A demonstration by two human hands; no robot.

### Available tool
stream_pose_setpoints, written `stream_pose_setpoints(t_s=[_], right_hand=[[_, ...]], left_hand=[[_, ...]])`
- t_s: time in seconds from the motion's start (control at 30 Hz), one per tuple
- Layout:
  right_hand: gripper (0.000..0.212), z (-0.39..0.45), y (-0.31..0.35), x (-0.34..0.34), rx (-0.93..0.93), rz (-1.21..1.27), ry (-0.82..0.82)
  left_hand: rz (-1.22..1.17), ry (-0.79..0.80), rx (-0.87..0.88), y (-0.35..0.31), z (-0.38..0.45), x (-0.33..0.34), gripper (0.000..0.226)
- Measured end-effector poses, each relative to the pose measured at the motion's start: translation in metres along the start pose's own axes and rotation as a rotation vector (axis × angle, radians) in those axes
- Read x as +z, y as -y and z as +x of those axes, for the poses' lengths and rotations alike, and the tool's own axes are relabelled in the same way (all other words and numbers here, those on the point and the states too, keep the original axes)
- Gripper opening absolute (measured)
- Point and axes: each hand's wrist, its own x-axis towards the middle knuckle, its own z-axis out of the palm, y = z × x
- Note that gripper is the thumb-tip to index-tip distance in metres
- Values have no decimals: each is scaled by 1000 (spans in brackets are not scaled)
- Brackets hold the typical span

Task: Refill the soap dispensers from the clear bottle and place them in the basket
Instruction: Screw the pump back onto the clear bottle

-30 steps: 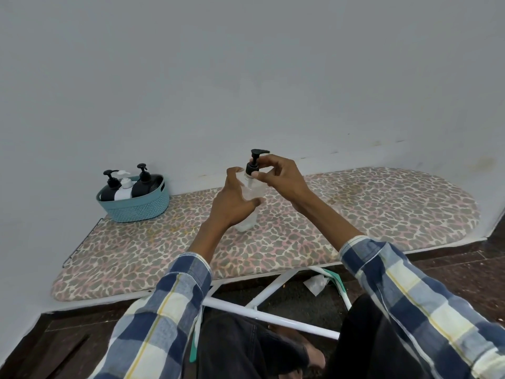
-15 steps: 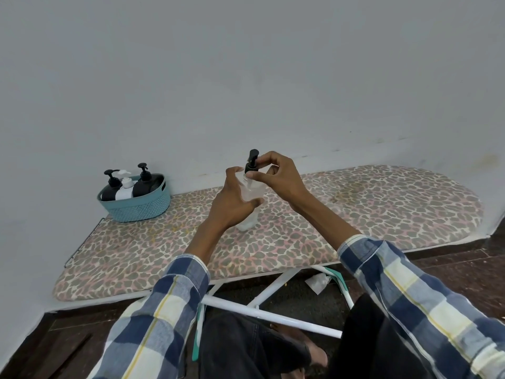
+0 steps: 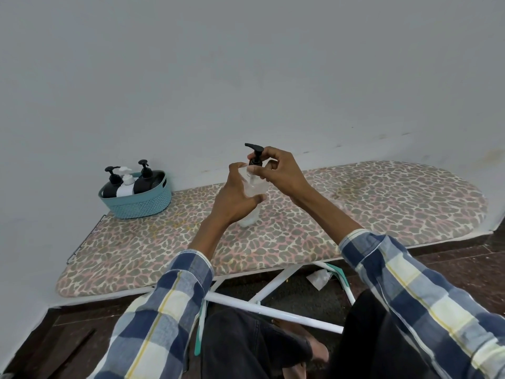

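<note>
An ironing board runs left to right along a wall. A basket sits at the board's far left end, against the wall, with three pump dispensers upright inside it. Near the middle of the board stands a clear bottle, the left hand around its body and the right hand at the pump head on top. Below the board's near edge lie its legs.
</note>
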Motion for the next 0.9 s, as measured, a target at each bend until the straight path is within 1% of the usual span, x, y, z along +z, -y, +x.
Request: stream_pose_setpoints(t_s=[0.1,0.17,0.27,0.3,0.4,0.63,0.73,0.8,0.9], right_hand=[[30,1,3,0,-21,-77,-3],[30,1,5,-5,-36,-96,66],[34,0,6,-13,-37,-49,217],[35,-1,5,-14,-38,-41,235],[33,-1,1,-10,-33,-28,185],[27,2,-2,6,-43,-5,18],[26,3,-4,7,-28,-20,-16],[26,3,-3,3,-18,-21,6],[29,2,4,-8,14,30,135]], left_hand=[[7,5,22,0,-2,0,86],[-3,3,28,1,-3,0,87],[-53,23,9,3,-1,-2,90],[-66,33,8,4,0,-2,90],[-57,18,0,3,1,0,90],[43,-208,-49,-4,-4,20,87],[45,-227,-63,-5,-1,23,88],[32,-208,-56,-2,1,22,89],[-16,-140,-27,1,3,18,91]])
